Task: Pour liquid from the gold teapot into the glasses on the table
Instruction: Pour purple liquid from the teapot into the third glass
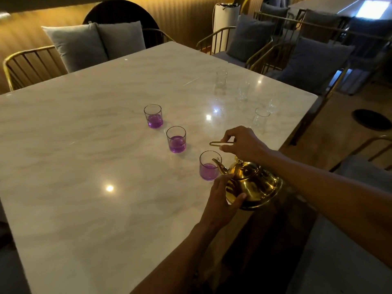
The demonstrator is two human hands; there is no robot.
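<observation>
**Gold teapot tipped at the nearest glass**

Head view: The shiny gold metal teapot [253, 184] was held above the near right edge of the white marble-patterned counter [89, 158], tilted so its curved spout [219, 165] reached over the rim of the nearest clear tumbler with purple liquid [209, 166]. The right hand [244, 144] pinched the thin gold wire handle [220, 143] above the pot, fingers curled round it. The left hand [222, 198] rested against the teapot's rounded side, fingers straight and thumb along the belly.

Two more clear tumblers holding purple liquid stood in a diagonal line running away to the left: the middle one [176, 140] and the far one [153, 116], each well apart from its neighbour. Farther right, a loose cluster of empty waisted clear glasses [242, 91] stood near the counter's far right edge, one of them [260, 119] just beyond the right hand. Gold wire-frame chairs with grey cushions [78, 45] ringed the counter.
</observation>
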